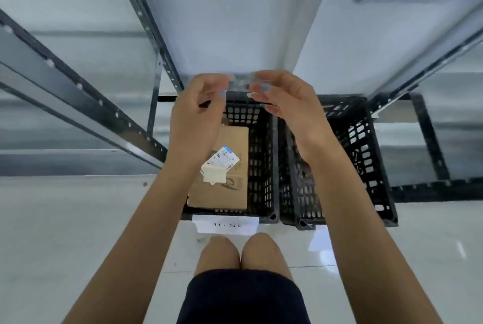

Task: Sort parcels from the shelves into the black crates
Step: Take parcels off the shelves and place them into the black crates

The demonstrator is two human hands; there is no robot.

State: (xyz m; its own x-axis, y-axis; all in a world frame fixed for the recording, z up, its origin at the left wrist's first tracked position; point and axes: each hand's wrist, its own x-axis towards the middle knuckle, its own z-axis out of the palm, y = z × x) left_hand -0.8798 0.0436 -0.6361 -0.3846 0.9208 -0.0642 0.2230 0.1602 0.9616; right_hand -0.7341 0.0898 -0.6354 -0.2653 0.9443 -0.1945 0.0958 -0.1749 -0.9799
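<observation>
Two black mesh crates stand side by side on the floor under a shelf. In the left crate (261, 156) lies a brown cardboard parcel (235, 193) with a white shipping label (223, 160) on top. The right crate (366, 151) shows no parcel in the part I can see. My left hand (198, 112) and my right hand (285, 104) hover above the crates' far edge, close together. Their fingers are loosely curled and blurred, and they hold nothing. Neither hand touches the parcel.
A white shelf board (235, 23) hangs just above my hands, flanked by perforated grey metal posts (78, 86). A white paper tag (226, 224) is fixed at the left crate's front. A black frame (431, 141) lies right of the crates. My knees (243, 250) are near the crates.
</observation>
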